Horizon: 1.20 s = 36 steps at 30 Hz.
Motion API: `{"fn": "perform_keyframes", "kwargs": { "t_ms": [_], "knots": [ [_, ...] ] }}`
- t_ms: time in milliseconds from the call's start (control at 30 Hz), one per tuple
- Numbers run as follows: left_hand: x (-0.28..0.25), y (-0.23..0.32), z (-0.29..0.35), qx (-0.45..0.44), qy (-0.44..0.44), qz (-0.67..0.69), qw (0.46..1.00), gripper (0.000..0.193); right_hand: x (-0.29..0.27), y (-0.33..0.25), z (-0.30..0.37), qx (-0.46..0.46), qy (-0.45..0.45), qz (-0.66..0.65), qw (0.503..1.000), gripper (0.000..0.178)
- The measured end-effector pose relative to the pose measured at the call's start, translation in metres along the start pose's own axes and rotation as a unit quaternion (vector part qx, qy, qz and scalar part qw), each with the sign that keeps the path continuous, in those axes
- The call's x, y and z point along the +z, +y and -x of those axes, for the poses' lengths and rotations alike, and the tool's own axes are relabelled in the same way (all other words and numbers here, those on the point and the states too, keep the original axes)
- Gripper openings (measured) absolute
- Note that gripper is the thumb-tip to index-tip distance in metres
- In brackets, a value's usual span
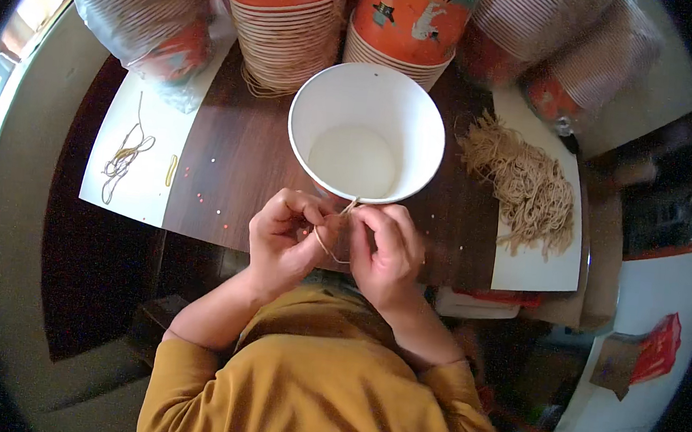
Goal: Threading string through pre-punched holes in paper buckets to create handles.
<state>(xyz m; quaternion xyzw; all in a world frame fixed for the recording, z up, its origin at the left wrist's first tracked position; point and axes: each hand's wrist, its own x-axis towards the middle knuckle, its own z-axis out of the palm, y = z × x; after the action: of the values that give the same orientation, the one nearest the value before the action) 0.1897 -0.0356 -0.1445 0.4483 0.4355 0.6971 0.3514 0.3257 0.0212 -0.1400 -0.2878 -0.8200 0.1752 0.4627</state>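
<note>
A white-lined paper bucket (pixel 410 124) stands at the near middle of the table, mouth up and tilted toward me. One small hole shows in its far wall. At its near rim, my left hand (pixel 281 231) is closed in a pinch on a thin tan string (pixel 328 252). My right hand (pixel 390 248) is closed on the same string just beside it, fingers close against the rim. The string rises over the rim between my hands, and a loop of it hangs below them. My fingertips partly hide where it meets the bucket.
Nested stacks of orange buckets (pixel 289 37) line the back, some in clear plastic bags (pixel 138 13). A heap of tan strings (pixel 527 186) lies on white board at the right. Loose cord (pixel 127 154) and a yellow strip (pixel 171 170) lie at the left. Small scraps dot the brown tabletop (pixel 229 158).
</note>
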Motion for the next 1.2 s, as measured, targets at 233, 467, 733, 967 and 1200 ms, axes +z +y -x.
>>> {"fn": "perform_keyframes", "kwargs": {
  "t_ms": [233, 467, 733, 967, 1200],
  "knots": [
    [0.0, 0.005, 0.0, -0.11, 0.067, 0.094, 0.987, 0.017, 0.012, -0.003, -0.008, 0.007, -0.018, -0.018, 1.0, 0.019],
    [-0.016, 0.007, 0.002, -0.1, 0.082, 0.06, 0.99, 0.017, 0.018, -0.003, -0.015, 0.153, -0.106, -0.321, 0.929, 0.016],
    [-0.014, 0.017, 0.007, 0.009, 0.112, -0.083, 0.99, 0.02, 0.028, -0.011, -0.018, 0.295, -0.08, -0.437, 0.846, 0.01],
    [-0.02, 0.014, 0.008, 0.105, 0.084, -0.274, 0.952, 0.017, 0.028, -0.007, -0.017, 0.259, -0.084, -0.345, 0.898, 0.008],
    [-0.02, 0.019, 0.002, 0.114, 0.074, -0.27, 0.953, 0.016, 0.027, -0.002, -0.017, 0.327, -0.111, -0.467, 0.814, 0.006]
  ]
}}
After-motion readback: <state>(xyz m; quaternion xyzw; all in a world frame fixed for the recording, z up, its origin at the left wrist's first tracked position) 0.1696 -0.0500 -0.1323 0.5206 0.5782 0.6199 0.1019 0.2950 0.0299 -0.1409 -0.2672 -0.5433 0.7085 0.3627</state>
